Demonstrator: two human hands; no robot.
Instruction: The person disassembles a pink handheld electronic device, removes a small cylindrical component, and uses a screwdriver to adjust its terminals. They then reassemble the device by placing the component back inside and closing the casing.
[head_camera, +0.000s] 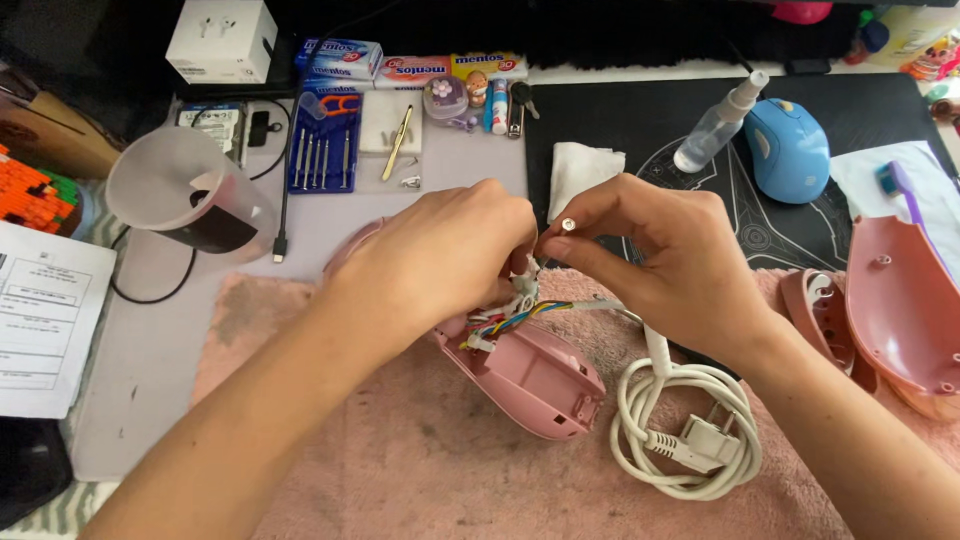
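Both forearms come in from the bottom edge and converge above the middle of a pink towel (420, 470) spread on the tabletop (140, 380); the left hand (440, 260) arches palm-down over the open pink appliance housing (535, 375), wrist raised, knuckles toward the camera; its fingers are curled down and drawn together into the wiring, but their tips are hidden behind the hand, so what exactly they pinch cannot be told; the right hand (665, 260) reaches in from the right with the wrist bent inward; its thumb and forefinger are pressed together on a small white cylindrical piece (568, 225), held just above the wires, while the other fingers fold loosely beneath; the two hands nearly touch at the fingertips.

The housing lies on the towel, directly under the hands, its open side up; a bundle of coloured wires (515, 318), yellow, blue, red and white, runs from inside it up toward the fingers; a white power cord (640, 400) leaves the same spot and lies coiled just right of the housing, its plug (705, 440) resting within the coil.

At the right edge lie other pink shell halves (900, 300); behind the hands are a folded white tissue (580, 170), a blue precision screwdriver set (325, 145), a spray bottle (715, 125) and a blue computer mouse (788, 150).
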